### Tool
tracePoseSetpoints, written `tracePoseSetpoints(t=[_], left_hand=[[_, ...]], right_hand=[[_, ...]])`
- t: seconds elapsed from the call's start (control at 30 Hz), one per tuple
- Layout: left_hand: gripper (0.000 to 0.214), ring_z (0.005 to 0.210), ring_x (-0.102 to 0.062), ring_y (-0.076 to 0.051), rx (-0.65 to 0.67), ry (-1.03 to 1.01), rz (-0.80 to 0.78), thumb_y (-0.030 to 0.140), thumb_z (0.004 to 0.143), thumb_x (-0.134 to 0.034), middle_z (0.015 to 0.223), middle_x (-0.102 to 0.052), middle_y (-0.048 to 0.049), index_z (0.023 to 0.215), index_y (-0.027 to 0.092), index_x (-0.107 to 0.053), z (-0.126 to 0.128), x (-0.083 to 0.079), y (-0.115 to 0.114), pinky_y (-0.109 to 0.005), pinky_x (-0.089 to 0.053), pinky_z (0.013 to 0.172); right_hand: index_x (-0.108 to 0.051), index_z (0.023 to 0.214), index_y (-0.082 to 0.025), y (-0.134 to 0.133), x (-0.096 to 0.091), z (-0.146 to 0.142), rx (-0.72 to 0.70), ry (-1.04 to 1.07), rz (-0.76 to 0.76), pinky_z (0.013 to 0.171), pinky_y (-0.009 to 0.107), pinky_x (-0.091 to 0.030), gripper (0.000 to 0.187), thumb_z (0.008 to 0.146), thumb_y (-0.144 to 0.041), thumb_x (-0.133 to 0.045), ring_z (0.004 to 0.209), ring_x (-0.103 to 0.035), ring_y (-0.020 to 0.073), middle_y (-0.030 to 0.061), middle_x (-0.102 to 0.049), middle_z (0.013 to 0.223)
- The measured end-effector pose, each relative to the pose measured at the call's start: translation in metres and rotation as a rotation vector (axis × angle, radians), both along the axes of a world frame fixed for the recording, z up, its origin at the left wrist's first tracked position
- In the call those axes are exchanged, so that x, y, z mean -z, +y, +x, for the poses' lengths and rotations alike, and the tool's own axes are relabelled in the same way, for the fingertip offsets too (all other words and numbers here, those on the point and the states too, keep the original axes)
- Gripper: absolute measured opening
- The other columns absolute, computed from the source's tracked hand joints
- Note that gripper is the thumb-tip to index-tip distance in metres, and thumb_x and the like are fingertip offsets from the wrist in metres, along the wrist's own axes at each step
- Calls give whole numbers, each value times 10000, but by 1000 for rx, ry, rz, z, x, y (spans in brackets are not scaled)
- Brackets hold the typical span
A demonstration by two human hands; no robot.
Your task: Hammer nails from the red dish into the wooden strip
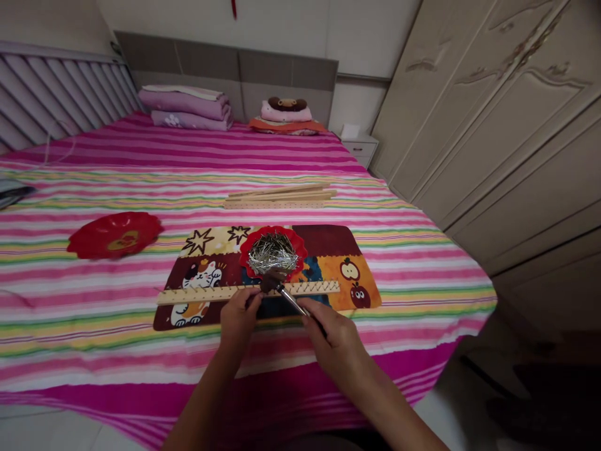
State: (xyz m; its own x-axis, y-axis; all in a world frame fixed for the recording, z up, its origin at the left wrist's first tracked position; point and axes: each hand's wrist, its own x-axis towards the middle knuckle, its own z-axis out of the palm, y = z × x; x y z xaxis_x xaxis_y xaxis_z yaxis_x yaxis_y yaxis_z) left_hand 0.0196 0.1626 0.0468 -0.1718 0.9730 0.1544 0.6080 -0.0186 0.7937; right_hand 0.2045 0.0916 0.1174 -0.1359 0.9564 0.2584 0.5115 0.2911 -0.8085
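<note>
A hammer (292, 299) is gripped by its handle in my right hand (339, 338), and its dark head is over the middle of a wooden strip (197, 294). Thin nails stand in a row along the strip, several of them leaning. My left hand (240, 316) is closed in a pinch at the strip, right beside the hammer head; what its fingertips hold is hidden. Just behind the strip sits a red scalloped dish (302, 245) heaped with loose nails (272, 252). Strip and dish both lie on a patterned mat (364, 266) with a cat and apples on it.
Farther back on the striped bedspread (422, 250) lies a stack of wooden strips (277, 203). A red plate (101, 235) is to the left. Folded bedding (185, 103) lies by the headboard (197, 59), and a wardrobe (493, 125) stands along the right.
</note>
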Motion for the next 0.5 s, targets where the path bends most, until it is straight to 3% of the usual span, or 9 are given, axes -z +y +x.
tracePoseSetpoints(t=[0.17, 0.27, 0.5], left_hand=[[149, 765, -600, -164, 5, 51, -7, 311, 739, -503, 802, -672, -11, 758, 221, -621, -2, 3, 0, -258, -447, 730], [156, 761, -602, -154, 6, 50, -28, 299, 744, -489, 809, -672, -6, 775, 224, -622, -2, 4, 0, -245, -445, 721], [182, 768, -620, -173, 34, 43, -55, 328, 728, -523, 822, -682, -19, 825, 215, -628, -3, -6, -1, -272, -461, 737]], right_hand=[[-562, 1187, -228, 10, 2, -10, -51, -124, 39, 781, 312, -513, 360, 874, -121, -419, 885, -636, 188, 61, -677, 981], [-582, 1150, -235, 4, 2, -7, -47, -106, 20, 759, 287, -517, 326, 884, -135, -421, 867, -644, 176, 47, -683, 968], [-608, 1133, -190, -21, 7, 32, 199, -36, 31, 752, 250, -535, 295, 881, -242, -465, 858, -670, 179, 64, -708, 962]])
